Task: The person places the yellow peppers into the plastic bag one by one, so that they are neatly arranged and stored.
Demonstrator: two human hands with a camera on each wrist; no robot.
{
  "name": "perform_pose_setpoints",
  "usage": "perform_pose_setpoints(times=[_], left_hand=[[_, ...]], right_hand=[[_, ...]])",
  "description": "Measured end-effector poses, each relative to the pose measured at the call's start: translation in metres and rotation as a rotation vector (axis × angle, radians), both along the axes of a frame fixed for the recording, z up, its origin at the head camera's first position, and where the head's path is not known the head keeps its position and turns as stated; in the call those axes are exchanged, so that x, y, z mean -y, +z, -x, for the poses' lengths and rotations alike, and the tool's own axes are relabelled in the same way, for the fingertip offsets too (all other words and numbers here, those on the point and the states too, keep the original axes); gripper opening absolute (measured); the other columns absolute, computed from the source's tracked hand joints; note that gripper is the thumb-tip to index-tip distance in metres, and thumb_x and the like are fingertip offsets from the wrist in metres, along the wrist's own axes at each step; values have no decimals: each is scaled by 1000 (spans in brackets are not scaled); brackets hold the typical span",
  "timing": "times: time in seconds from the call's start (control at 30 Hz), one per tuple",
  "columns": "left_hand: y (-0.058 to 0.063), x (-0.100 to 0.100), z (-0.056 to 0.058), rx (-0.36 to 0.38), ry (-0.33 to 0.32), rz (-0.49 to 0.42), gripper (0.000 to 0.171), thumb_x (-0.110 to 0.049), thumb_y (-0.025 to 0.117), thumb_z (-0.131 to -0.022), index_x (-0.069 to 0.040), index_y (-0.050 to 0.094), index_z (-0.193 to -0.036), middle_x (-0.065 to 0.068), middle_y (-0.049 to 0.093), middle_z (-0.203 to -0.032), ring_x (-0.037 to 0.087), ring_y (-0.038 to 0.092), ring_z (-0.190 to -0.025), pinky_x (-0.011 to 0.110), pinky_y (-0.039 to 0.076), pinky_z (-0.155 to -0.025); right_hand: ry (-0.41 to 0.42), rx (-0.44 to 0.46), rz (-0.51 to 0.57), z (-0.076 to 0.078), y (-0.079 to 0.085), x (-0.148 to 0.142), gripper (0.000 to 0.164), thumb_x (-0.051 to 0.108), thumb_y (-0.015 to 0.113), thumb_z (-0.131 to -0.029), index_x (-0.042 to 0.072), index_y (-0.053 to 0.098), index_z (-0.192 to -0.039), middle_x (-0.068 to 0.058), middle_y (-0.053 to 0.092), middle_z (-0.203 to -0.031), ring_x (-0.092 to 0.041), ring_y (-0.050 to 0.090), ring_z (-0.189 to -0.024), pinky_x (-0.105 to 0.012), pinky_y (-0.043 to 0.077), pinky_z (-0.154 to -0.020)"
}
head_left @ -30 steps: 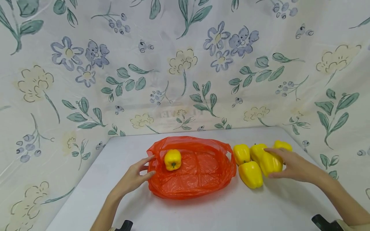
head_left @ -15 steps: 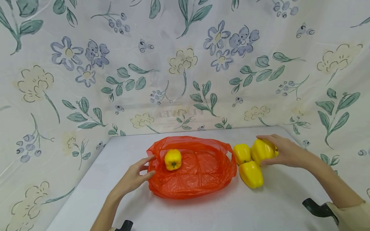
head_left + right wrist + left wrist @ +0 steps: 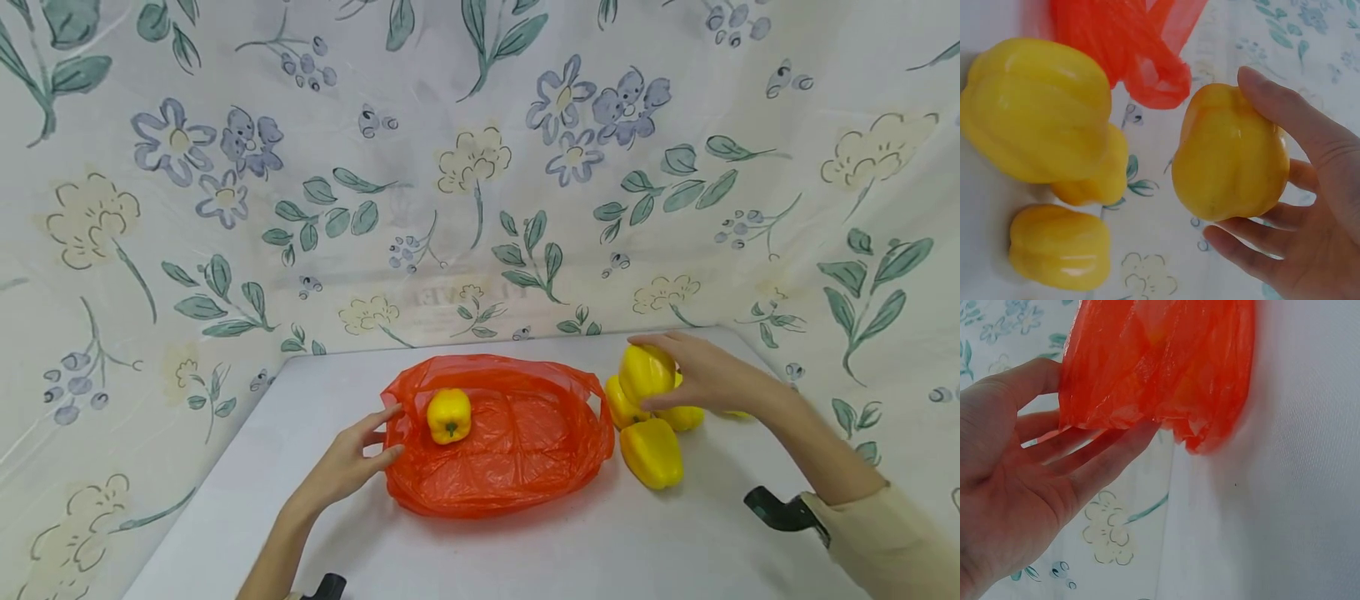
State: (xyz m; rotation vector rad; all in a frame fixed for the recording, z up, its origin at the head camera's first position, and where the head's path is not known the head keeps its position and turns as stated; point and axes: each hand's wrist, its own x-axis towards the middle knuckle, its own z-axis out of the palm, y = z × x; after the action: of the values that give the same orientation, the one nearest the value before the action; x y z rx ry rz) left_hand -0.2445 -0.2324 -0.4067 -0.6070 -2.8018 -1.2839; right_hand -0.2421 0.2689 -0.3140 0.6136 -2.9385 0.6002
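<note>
My right hand [image 3: 708,375] grips a yellow bell pepper [image 3: 647,377] between thumb and fingers, raised over the other peppers. In the right wrist view the held pepper [image 3: 1232,156] shows clear of the others, thumb on one side and fingertips beneath. My left hand [image 3: 348,458] rests at the left side of an open red plastic bag [image 3: 517,492], fingers spread and touching it. In the left wrist view the fingers [image 3: 1107,465] lie extended along the bag's edge [image 3: 1166,375]. One yellow bell pepper [image 3: 448,417] sits inside the bag at its left end.
Right of the bag a bell pepper [image 3: 652,454] lies nearest me, beside another [image 3: 619,407] close to the bag's handle and one [image 3: 684,418] partly under my right hand. Another bit of yellow [image 3: 737,414] shows behind my wrist. Floral cloth [image 3: 480,250] backs the white table [image 3: 510,558].
My right hand has taken hold of a pepper from the group, lifted it and carried it left toward the bag. My left hand and the bag have stayed in place.
</note>
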Motion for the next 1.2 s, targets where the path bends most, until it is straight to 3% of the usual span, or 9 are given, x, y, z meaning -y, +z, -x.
perform_pose_setpoints(times=[0.17,0.47,1.2], left_hand=[[-2,0,-1,12,-1,-9,62,-18,69,-91,-16,44,-148,16,48,-148,45,56,-124,30,61,-78],[-3,0,-1,11,-1,-5,62,-18,69,-91,-16,44,-148,16,48,-148,44,56,-123,30,61,-78],[-2,0,1,9,3,2,63,-20,70,-91,-16,43,-148,15,49,-147,43,56,-123,30,61,-78]], right_hand=[[17,3,-18,5,4,15,89,51,82,-72,19,45,-146,-14,50,-146,-39,47,-130,-63,48,-97],[57,62,16,17,4,42,88,48,83,-73,21,44,-146,-11,50,-146,-35,49,-129,-62,49,-98],[156,110,13,46,0,106,85,46,84,-72,24,46,-145,-5,53,-141,-25,54,-116,-42,58,-89]])
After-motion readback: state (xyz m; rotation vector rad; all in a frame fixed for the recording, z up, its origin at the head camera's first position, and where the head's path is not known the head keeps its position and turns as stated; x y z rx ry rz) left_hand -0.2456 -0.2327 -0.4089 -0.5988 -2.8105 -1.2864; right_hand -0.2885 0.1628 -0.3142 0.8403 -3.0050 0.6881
